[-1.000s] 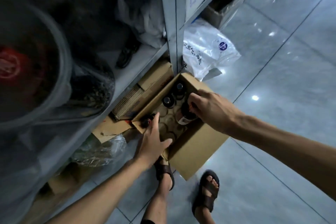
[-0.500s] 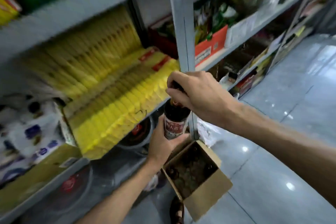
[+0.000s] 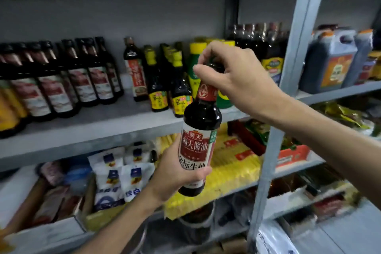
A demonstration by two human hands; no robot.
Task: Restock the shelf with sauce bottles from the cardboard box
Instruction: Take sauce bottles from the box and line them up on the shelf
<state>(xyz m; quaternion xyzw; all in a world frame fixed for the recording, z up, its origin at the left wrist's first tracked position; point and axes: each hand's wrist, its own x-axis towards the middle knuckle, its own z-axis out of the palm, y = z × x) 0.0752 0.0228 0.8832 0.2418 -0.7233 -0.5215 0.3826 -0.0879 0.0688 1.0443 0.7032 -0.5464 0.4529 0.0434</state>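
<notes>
The left hand [image 3: 175, 173] is curled round the lower body of a dark glass sauce bottle with a red and white label [image 3: 198, 144]. Its thumb lies across the bottom of the label and its fingers wrap behind. The right hand [image 3: 237, 76] comes from above and pinches the top of the same bottle between thumb and bent fingertips, covering the cap. The red neck band shows just under the thumb.

The bottle is nearly upright in the air, touching nothing but the two hands. It hangs in front of the grey metal shelf board [image 3: 92, 128], its neck above the board's front edge and its base below it.

On that board, towards its left end, stands a packed row of dark bottles with red and white labels [image 3: 61, 80]. Near the board's middle are smaller dark bottles with yellow caps and yellow labels [image 3: 158, 80], and just beside them a green bottle with a yellow cap [image 3: 191, 84], partly hidden by the right hand. Tall dark bottles [image 3: 257, 37] stand at the back of the board, behind that hand.

At the board's right end rises a grey metal upright post [image 3: 294, 64]. Beyond it, at the same level, are big dark jugs with orange caps [image 3: 329, 62].

Under the board lie white packets with blue marks [image 3: 115, 173], flat yellow packs [image 3: 233, 169] and an orange-red box [image 3: 292, 152].
</notes>
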